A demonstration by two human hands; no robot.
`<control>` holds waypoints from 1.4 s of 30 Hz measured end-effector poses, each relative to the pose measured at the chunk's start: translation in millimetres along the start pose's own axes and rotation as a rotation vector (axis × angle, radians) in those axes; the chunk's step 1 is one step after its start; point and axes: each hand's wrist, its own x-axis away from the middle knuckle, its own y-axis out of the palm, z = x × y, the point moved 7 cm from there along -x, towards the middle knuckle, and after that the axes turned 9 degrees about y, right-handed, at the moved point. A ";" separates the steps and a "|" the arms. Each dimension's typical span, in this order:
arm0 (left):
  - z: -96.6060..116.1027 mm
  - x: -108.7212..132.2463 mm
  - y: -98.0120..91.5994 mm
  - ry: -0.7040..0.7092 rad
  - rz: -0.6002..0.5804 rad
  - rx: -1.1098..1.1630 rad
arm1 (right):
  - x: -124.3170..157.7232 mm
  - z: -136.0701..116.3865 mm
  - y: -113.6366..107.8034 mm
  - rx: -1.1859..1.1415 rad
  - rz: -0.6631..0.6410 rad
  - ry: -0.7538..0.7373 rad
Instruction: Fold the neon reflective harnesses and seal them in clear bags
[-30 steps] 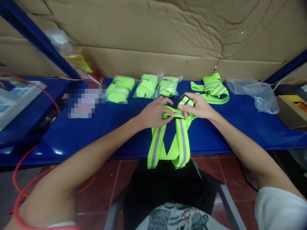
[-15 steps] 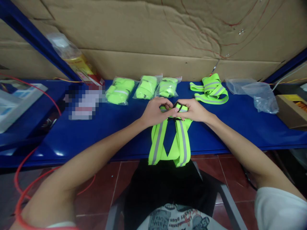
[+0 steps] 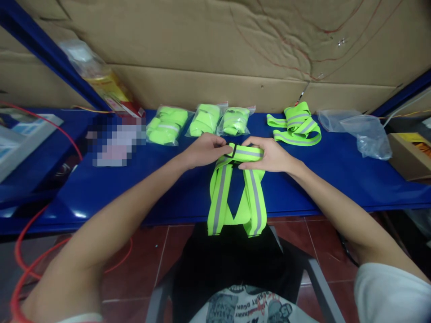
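Left hand [image 3: 202, 152] fingers curled, pinching yellow strap [image 3: 235, 188] end. Right hand [image 3: 269, 154] fingers bent, pressing strap flat on blue table [image 3: 336, 179]. Rest of strap hangs below fingers. Hands sit wider apart than before; strap top now stretched flat.

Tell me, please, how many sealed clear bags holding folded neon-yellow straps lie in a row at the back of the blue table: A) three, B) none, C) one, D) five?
A: three bagged straps lie side by side beyond the hands on the blue table.
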 end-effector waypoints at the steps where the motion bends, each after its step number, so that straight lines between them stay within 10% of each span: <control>1: -5.8 -0.1 0.2 -0.057 -0.027 0.017 | 0.2 -0.6 0.0 -0.016 0.004 -0.002; 19: -30.7 0.6 -3.7 -0.117 -0.327 0.096 | -1.4 27.9 -13.0 -0.239 -0.133 0.070; 32: -30.9 6.4 -6.2 -0.187 -0.171 0.130 | -6.0 38.9 -9.0 -0.140 -0.185 0.162; 42: -18.4 2.1 -3.0 0.042 -0.149 0.088 | -3.9 34.7 -9.9 -0.075 -0.208 0.127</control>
